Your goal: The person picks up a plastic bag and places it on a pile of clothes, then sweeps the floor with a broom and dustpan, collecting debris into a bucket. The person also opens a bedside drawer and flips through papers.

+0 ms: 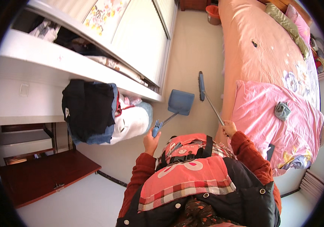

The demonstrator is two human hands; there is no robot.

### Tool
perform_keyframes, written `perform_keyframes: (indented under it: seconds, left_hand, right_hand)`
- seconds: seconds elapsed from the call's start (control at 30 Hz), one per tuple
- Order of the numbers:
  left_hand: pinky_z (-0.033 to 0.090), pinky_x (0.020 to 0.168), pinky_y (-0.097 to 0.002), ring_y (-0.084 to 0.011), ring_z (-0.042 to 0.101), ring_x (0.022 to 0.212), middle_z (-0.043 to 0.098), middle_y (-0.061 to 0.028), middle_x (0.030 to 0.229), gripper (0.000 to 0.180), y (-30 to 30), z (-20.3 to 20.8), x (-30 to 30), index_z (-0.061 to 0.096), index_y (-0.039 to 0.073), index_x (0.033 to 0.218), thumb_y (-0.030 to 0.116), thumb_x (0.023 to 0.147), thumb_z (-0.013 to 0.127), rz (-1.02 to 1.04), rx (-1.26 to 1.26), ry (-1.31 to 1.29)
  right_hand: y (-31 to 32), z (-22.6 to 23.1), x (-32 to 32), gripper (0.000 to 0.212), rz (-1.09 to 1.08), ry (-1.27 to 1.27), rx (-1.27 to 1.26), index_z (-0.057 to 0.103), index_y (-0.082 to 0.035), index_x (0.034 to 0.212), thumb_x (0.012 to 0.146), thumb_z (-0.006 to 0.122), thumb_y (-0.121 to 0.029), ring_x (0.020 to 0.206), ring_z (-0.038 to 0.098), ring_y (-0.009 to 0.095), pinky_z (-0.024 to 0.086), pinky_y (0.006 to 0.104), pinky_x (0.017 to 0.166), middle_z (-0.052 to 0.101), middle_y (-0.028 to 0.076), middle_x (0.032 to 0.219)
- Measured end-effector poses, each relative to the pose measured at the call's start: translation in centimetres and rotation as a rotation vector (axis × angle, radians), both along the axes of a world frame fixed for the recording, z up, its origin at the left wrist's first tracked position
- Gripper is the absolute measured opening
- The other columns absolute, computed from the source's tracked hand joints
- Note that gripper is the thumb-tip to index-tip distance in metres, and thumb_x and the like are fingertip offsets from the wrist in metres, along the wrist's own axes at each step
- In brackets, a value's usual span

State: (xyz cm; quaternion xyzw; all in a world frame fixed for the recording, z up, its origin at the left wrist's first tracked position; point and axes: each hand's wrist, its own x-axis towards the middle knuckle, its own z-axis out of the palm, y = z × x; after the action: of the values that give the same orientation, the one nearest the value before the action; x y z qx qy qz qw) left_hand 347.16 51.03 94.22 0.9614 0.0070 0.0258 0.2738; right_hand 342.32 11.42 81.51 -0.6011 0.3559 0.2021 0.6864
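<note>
My left hand (pixel 151 143) is closed round the handle end of a blue long-handled dustpan (pixel 181 101), just below a blue clip-like fitting on it. The dustpan's scoop is low over the floor ahead of me. In my right hand (pixel 229 129) is the metal stick of a broom (pixel 201 87) with a narrow blue head and dark bristles. The broom head is right of the dustpan, apart from it, close to the bed's side. Whether anything lies in the scoop is too small to tell.
A bed (pixel 245 60) with peach and pink covers runs along the right. Left stand a sliding-door wardrobe (pixel 139 41) and a seat piled with clothes (pixel 90 109). A brown door (pixel 48 176) stands ajar at lower left. An orange-lined bin (pixel 213 17) is at the far end.
</note>
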Motion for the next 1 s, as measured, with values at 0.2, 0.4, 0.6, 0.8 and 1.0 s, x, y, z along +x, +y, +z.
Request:
perform_keyframes:
  seconds: [0.2,0.4,0.6,0.8,1.0]
  left_hand:
    - [0.047,0.059,-0.0387,-0.0324,0.063,0.066,0.064,-0.0181,0.073,0.041,-4.9,2.5,8.8,0.060,0.007,0.109,0.030,0.077,0.069,-0.001,-0.052,0.017]
    - [0.047,0.060,-0.0380,-0.0333,0.063,0.066,0.064,-0.0173,0.075,0.042,-9.8,2.2,20.5,0.059,0.006,0.110,0.030,0.077,0.069,-0.017,-0.137,-0.029]
    - [0.048,0.062,-0.0403,-0.0356,0.063,0.071,0.064,-0.0187,0.077,0.042,-15.5,3.1,33.2,0.060,0.005,0.108,0.030,0.076,0.070,-0.087,-0.087,-0.105]
    - [0.048,0.066,-0.0411,-0.0358,0.063,0.076,0.065,-0.0189,0.082,0.044,-20.1,4.5,43.4,0.058,0.005,0.112,0.033,0.078,0.067,-0.112,-0.018,-0.011]
    - [0.048,0.068,-0.0416,-0.0362,0.062,0.078,0.064,-0.0190,0.084,0.045,-23.5,3.1,51.0,0.058,0.007,0.113,0.033,0.077,0.066,-0.064,-0.036,0.020]
  right_hand:
    - [-3.4,-0.8,8.2,0.011,-0.094,-0.062,0.049,0.050,0.001,0.083,0.075,0.056,0.002,0.037,0.045,0.015,0.035,0.0293,0.032,0.048,0.009,0.053]
    - [-8.1,1.3,17.3,0.012,-0.215,-0.073,0.104,0.047,-0.002,0.069,0.074,0.056,0.005,0.036,0.043,0.015,0.032,0.0286,0.031,0.044,0.007,0.050]
    - [-14.7,4.0,28.5,0.006,-0.175,-0.054,0.027,0.055,0.001,0.076,0.071,0.056,0.004,0.036,0.045,0.014,0.035,0.0295,0.031,0.048,0.008,0.051]
    - [-19.7,4.5,38.1,0.004,-0.123,-0.089,-0.076,0.054,-0.001,0.070,0.072,0.054,0.002,0.036,0.046,0.014,0.036,0.0297,0.031,0.049,0.007,0.050]
    - [-25.1,3.7,50.8,0.005,0.087,-0.057,-0.350,0.059,-0.001,0.072,0.069,0.055,-0.003,0.040,0.054,0.016,0.043,0.0297,0.037,0.054,0.008,0.051]
